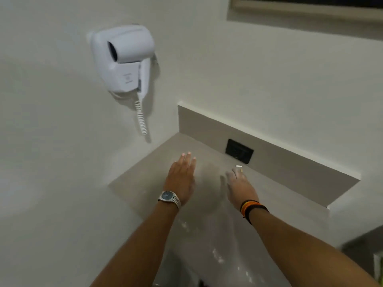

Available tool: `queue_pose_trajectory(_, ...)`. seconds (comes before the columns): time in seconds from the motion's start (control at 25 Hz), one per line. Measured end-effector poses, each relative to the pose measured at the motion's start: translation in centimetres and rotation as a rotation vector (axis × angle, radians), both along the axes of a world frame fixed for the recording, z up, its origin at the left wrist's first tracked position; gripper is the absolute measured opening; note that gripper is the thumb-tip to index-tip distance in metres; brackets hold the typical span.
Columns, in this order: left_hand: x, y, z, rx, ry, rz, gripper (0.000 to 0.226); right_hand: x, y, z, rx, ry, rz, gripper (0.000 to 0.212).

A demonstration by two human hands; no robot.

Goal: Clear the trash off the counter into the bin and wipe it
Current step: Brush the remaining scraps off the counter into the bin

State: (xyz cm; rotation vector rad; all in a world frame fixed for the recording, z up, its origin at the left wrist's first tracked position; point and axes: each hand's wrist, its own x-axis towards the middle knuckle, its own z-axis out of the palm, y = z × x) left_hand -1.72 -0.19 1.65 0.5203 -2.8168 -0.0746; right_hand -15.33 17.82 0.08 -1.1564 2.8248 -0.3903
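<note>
A grey counter (143,175) runs along the wall. My left hand (182,177), with a silver watch on the wrist, hovers flat over its far left end with fingers straight and nothing in it. My right hand (240,187), blurred, with coloured bands on the wrist, reaches toward a small white scrap (239,166) lying near the backsplash; the fingertips are right at it, and I cannot tell whether they touch it. Several small white bits (217,257) lie scattered on the counter nearer to me, between my forearms. No bin or cloth is in view.
A white wall-mounted hair dryer (122,59) with a coiled cord hangs on the left wall above the counter. A black socket plate (239,151) sits in the grey backsplash (290,168). A framed edge (306,7) is at the top right.
</note>
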Motion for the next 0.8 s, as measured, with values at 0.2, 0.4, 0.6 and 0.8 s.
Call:
queue_pose_trajectory(0.2, -12.3, 1.3, -6.1, 0.088, -0.103, -0.147, 0.038, -9.9, 0.3, -4.8, 0.069, -0.127, -0.166, 0.041)
queue_pose_trajectory(0.4, -21.1, 2.8, -9.4, 0.096, -0.237, -0.270, 0.042, -15.2, -0.9, -8.4, 0.131, -0.088, -0.027, 0.041)
queue_pose_trajectory(0.6, -25.1, 4.1, -10.6, 0.115, -0.332, -0.348, 0.040, -15.7, -0.8, -9.7, 0.175, -0.075, -0.050, 0.037)
queue_pose_trajectory(0.8, -25.9, 4.7, -10.5, 0.036, -0.406, -0.294, 0.032, -15.7, 0.3, -9.3, 0.166, -0.075, -0.068, 0.041)
